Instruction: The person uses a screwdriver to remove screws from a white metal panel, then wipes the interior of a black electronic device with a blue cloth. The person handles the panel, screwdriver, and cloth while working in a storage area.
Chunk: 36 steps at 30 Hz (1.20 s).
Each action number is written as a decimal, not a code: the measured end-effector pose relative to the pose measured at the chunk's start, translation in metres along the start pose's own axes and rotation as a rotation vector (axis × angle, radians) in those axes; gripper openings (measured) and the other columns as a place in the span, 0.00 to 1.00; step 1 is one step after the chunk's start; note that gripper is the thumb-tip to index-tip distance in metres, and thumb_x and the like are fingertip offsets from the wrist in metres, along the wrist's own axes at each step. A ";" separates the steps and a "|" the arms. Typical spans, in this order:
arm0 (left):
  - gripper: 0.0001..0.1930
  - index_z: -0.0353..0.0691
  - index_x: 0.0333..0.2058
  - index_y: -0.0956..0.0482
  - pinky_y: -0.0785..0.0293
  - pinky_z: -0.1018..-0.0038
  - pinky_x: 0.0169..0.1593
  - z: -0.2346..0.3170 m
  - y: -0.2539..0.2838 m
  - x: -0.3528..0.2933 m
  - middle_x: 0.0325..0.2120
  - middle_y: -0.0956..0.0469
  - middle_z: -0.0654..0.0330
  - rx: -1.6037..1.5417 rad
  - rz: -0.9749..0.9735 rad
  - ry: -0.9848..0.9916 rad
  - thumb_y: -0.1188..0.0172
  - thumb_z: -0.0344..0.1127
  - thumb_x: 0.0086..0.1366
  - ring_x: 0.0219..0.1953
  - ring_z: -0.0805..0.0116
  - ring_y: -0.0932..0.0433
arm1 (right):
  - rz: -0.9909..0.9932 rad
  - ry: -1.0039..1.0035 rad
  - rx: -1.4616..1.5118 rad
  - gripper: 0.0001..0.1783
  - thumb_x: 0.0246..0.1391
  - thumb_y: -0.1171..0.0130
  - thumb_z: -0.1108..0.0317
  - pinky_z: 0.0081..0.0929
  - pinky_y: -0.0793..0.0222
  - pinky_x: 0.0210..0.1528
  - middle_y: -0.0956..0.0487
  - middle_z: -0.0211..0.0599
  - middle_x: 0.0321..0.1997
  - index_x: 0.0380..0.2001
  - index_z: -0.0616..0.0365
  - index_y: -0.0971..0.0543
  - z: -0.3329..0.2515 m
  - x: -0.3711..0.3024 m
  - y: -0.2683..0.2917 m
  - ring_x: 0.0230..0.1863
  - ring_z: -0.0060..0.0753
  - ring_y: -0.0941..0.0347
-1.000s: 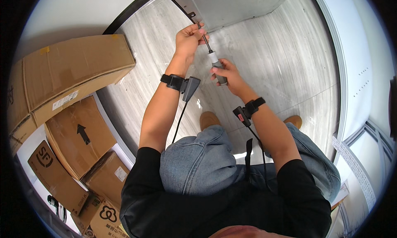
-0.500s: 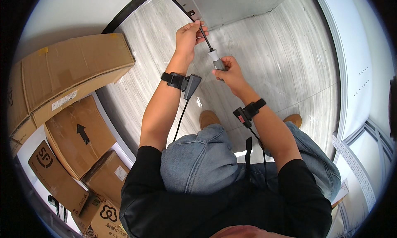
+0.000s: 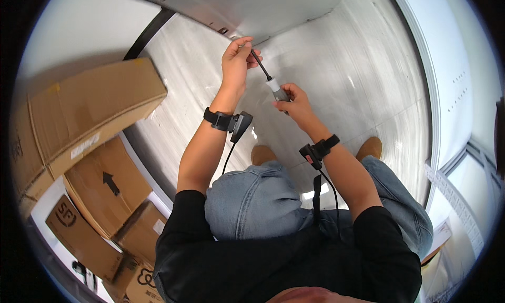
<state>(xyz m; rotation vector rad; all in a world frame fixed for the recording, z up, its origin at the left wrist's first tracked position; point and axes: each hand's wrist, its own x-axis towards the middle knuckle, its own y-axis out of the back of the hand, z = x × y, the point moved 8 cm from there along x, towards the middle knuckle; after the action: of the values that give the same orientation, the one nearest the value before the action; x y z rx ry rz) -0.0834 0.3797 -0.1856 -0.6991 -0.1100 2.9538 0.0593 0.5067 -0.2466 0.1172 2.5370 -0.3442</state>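
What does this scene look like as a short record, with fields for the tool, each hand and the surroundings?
Tool: screwdriver, grey handle, dark shaft slanting up and left
Right hand: holding the handle
Left hand: fingers at the shaft's far end, beside the metal panel; exact grip unclear
Screwdriver tip: hidden
Left side: cardboard boxes
Below: pale grey streaked floor

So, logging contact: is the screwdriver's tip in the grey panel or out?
Cannot tell: the left hand hides the tip of the screwdriver.
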 end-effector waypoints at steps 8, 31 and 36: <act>0.13 0.38 0.48 0.25 0.21 0.74 0.41 0.044 -0.120 0.019 0.35 0.19 0.56 0.085 -0.556 0.037 0.50 0.37 0.72 0.39 0.63 0.17 | 0.162 0.122 0.237 0.16 0.49 0.43 0.74 0.24 0.32 0.36 0.26 0.30 0.35 0.44 0.60 0.27 -0.046 -0.028 0.071 0.35 0.23 0.29; 0.08 0.41 0.37 0.17 0.25 0.72 0.42 -0.010 -0.546 0.016 0.33 0.16 0.61 0.786 -0.848 -0.647 0.41 0.35 0.63 0.37 0.67 0.20 | 0.665 0.388 0.907 0.19 0.44 0.52 0.68 0.25 0.34 0.25 0.27 0.36 0.29 0.41 0.61 0.27 -0.029 -0.114 0.273 0.26 0.27 0.31; 0.06 0.46 0.33 0.15 0.26 0.65 0.42 -0.013 -0.593 0.004 0.28 0.18 0.63 0.838 -0.770 -1.044 0.37 0.38 0.60 0.38 0.60 0.23 | 0.687 0.406 0.967 0.17 0.47 0.51 0.68 0.24 0.34 0.25 0.26 0.34 0.28 0.42 0.59 0.26 -0.029 -0.124 0.284 0.26 0.24 0.30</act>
<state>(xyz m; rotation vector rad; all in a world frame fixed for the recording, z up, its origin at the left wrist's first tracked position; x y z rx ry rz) -0.0313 0.9693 -0.1430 0.8068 0.5879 1.9818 0.1921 0.7873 -0.2168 1.4848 2.2540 -1.3026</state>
